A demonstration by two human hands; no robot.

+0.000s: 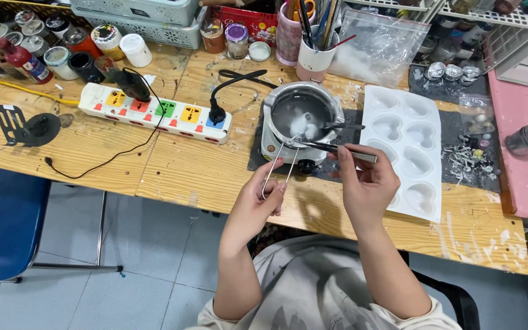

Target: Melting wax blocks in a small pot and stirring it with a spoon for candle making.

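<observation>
My left hand (263,197) grips the end of thin metal tongs (280,165) whose tips reach into a small steel pot (302,110). The pot sits on a little white electric heater (276,146) and holds clear melted liquid with pale lumps. My right hand (366,180) pinches dark metal tweezers (337,148) that point left toward the pot's rim. A spoon handle (343,126) sticks out of the pot to the right. A white heart-shaped mould tray (406,150) lies right of the heater.
A white power strip (154,112) with coloured sockets lies left of the pot. Paint bottles and jars (56,43) crowd the back left. Cups of brushes (311,36) and a plastic bag (380,46) stand behind. A blue chair (1,220) is at lower left.
</observation>
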